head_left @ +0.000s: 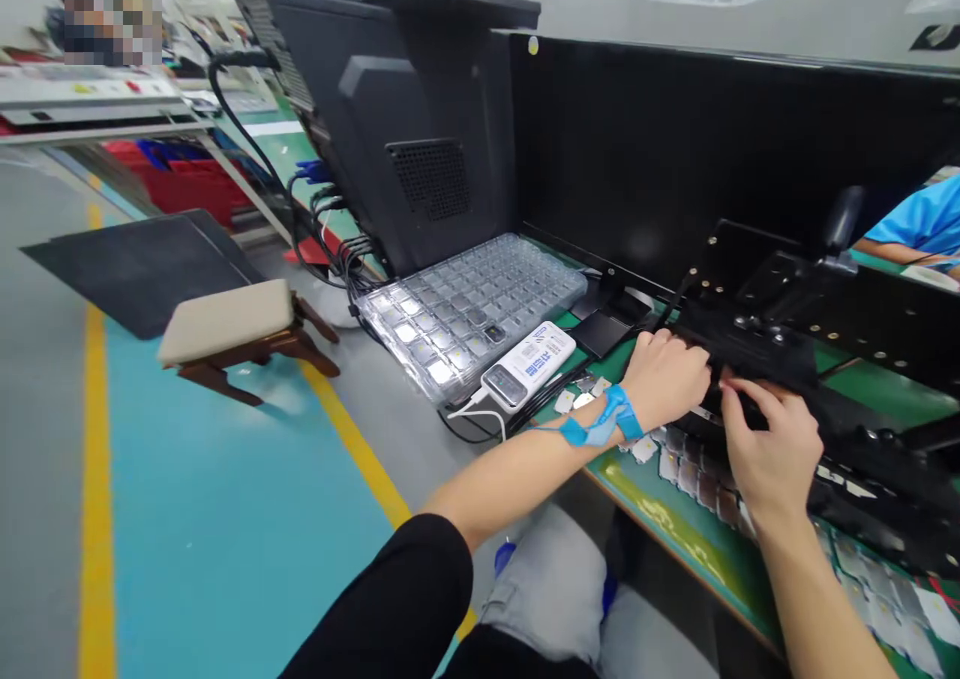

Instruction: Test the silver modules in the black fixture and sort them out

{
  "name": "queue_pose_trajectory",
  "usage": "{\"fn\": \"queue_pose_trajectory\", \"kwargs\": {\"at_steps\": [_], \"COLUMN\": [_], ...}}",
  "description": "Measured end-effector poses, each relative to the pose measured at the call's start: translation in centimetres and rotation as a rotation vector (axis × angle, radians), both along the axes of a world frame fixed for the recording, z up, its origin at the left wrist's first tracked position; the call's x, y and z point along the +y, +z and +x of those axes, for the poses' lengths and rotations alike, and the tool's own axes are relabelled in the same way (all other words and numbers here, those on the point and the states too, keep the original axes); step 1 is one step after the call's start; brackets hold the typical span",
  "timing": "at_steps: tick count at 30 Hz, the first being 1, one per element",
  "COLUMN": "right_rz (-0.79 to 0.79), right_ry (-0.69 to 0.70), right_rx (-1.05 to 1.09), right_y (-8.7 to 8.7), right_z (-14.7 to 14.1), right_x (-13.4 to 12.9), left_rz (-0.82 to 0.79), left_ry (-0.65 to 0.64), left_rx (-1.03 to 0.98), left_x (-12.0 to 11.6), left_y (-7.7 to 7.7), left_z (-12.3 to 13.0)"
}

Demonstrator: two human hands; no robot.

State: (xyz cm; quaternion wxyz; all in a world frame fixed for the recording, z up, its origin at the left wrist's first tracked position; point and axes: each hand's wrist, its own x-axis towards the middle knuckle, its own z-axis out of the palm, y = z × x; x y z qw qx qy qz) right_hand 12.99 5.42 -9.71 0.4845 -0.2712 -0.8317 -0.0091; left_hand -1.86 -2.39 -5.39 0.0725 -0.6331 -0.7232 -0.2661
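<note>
Black fixture [772, 349] sits right of centre in the frame, in front of the wide dark panel [675, 149], with both hands at its near edge. The left hand [667, 379] bends over it with fingers curled, their tips out of sight, so whether they grip anything I cannot tell. The right hand [772, 444] brings thumb and forefinger close together just beside the left; whether a small part lies between them cannot be made out. For such close fingertip work, I would steady both wrists, use light pressure, and tilt the knuckles aside so the contact spot can be seen. Rows of flat silvery pieces [697, 479] lie below the hands, so the right forearm is best carried clear of them. The blue wrist strap [607, 419] on the left arm should likewise hang free of the white device [529, 364] and its cable, near the centre. Farther left, glare on the clear tray [480, 299] blurs what its pockets hold. More silvery pieces run off the lower right corner, and a co-worker's blue sleeve [911, 217] is cut off at the right edge.
</note>
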Motion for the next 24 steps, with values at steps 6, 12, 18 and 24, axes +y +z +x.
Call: {"fn": "queue_pose_trajectory", "kwargs": {"at_steps": [6,12,18,24], "right_rz": [0.016,0.124,-0.019,-0.43], "right_ry": [0.097,0.351,0.689,0.577], "right_rx": [0.087,-0.029,-0.303,-0.52], "right_y": [0.7,1.8,3.9,2.9], "right_z": [0.6,-1.6,-14.2,-24.8], "right_x": [-1.1,-4.1,-9.4,-10.6], "left_rz": [-0.047,0.14,0.015,-0.041], "left_ry": [-0.163,0.637,0.821,0.824], "left_rx": [-0.163,-0.388,-0.345,-0.223], "left_x": [-7.8,-16.2,-18.3,-18.0], "left_y": [1.5,0.9,-2.2,-2.8], "left_z": [-7.2,-24.4,-28.2,-28.6]}}
